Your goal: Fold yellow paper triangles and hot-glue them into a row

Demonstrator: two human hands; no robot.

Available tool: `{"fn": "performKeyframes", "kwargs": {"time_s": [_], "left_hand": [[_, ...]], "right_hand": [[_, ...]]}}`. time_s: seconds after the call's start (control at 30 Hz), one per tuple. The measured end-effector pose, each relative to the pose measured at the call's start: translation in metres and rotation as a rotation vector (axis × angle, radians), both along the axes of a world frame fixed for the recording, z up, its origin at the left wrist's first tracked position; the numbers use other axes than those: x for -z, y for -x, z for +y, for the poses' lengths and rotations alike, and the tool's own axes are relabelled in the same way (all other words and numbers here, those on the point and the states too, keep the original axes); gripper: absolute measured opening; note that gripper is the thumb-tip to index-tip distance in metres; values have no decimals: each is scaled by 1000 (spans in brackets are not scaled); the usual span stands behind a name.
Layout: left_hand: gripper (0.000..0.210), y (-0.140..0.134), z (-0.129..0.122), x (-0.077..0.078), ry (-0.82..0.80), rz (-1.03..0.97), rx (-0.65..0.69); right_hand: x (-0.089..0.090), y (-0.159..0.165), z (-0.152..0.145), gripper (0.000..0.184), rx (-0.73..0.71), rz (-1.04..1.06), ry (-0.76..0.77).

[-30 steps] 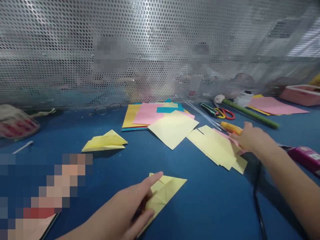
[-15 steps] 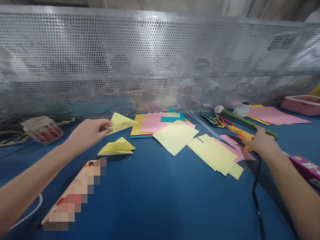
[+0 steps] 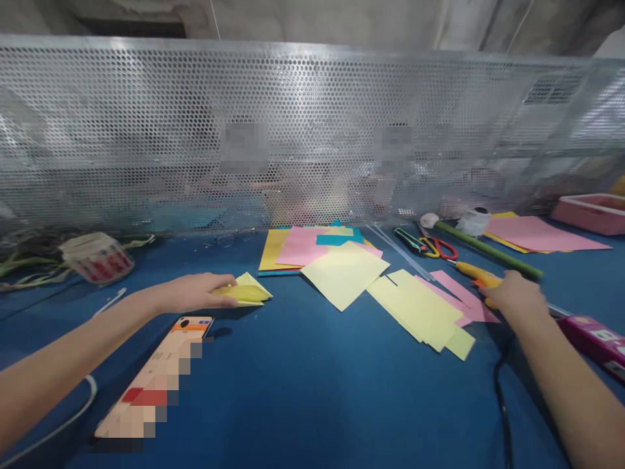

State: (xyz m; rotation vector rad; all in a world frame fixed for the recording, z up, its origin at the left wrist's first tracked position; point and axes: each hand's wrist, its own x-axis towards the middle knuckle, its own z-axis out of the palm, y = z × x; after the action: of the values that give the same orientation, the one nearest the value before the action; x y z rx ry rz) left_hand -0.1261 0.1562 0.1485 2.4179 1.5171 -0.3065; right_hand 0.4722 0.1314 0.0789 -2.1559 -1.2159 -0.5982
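Observation:
At the left, my left hand (image 3: 195, 292) is closed on folded yellow paper (image 3: 250, 293), thumb below and fingers above, low over the blue tabletop. It cannot be told whether one or two folded pieces are in the grip. My right hand (image 3: 520, 296) wraps round a yellow-orange hot glue gun (image 3: 471, 271), whose nozzle points left toward the scissors. A black cord (image 3: 499, 384) runs from under that hand to the front. Pale yellow sheets (image 3: 415, 306) and pink paper pieces (image 3: 456, 293) lie just left of the glue gun.
A phone (image 3: 161, 365) lies before my left forearm. Mid-table are a square yellow sheet (image 3: 344, 277) and stacked coloured paper (image 3: 273, 251). Scissors (image 3: 444, 247), a green stem (image 3: 488, 247), a purple box (image 3: 593, 339) and a pink basket (image 3: 590, 215) are rightward. Perforated metal panel (image 3: 312, 130) stands behind.
My left hand has come down from beside the paper stack, with its raised yellow paper, to the folded yellow paper on the table. My right hand still holds the glue gun.

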Motion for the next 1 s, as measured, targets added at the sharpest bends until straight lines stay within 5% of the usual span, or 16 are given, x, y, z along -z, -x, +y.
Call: {"fn": "performKeyframes", "kwargs": {"time_s": [0.13,0.37,0.57,0.67,0.77,0.87,1.0], "left_hand": [[33,-10,-2,-3,-61,123,25],[35,-63,14,-26,-513,-13,116],[36,-148,29,23,-584,-43,417],[35,-168,40,44,-585,-64,428],[34,-172,43,46,-586,-107,371],[32,-164,21,38,-590,-168,306],[25,-132,-54,34,-570,-257,312]], "right_hand": [[-1,23,0,28,11,-23,60],[1,84,13,32,-420,-213,-14],[7,106,10,30,-681,-268,-78],[6,107,7,30,-739,-261,-90],[5,106,5,30,-774,-236,-102],[-1,107,4,28,-816,-202,-123],[-23,121,-11,23,-871,-134,-162]]}}
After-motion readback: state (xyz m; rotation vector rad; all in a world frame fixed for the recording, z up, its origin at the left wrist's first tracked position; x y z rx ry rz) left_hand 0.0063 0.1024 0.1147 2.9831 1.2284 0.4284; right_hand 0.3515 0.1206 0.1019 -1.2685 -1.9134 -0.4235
